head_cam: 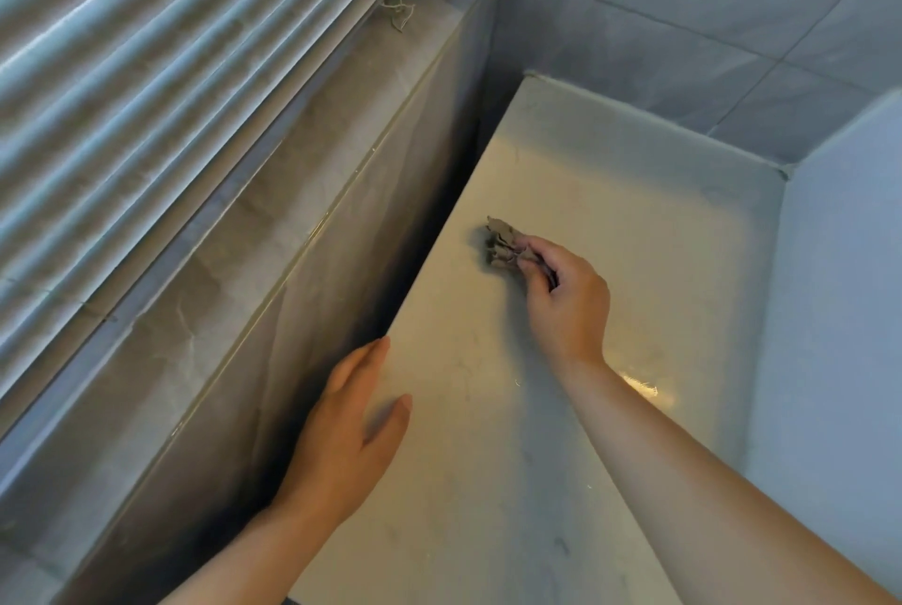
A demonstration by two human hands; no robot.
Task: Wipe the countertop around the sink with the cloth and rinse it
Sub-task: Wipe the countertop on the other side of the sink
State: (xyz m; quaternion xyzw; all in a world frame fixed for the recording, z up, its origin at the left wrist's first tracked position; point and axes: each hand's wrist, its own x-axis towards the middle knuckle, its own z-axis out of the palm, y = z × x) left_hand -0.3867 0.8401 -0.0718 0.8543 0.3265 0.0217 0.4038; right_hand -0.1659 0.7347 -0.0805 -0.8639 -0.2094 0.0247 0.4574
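I see the right hand point(568, 297) reaching out to the middle of the frame, its grip pinched around a small, crumpled grey-brown cloth point(502, 245). The cloth sticks out past the fingertips toward the upper left and rests on the pale surface point(610, 194), close to that surface's left edge. I read the fingers as curled in tight on the cloth, with the back of the hand facing me.

The left hand point(349, 433) lies at lower centre, flat and holding nothing, its grip spread wide. The fingers point up the frame along the left edge of the surface, thumb out to the right on the top, well apart from the cloth.

Left of that edge I see a dark gap, then a tall tiled ledge point(273, 233) running diagonally up the frame. Slatted blinds point(146, 48) fill the upper left. A bit of tangled string point(399, 11) lies at the far end of the ledge. Grey wall tiles point(683, 4) close off the upper right corner.
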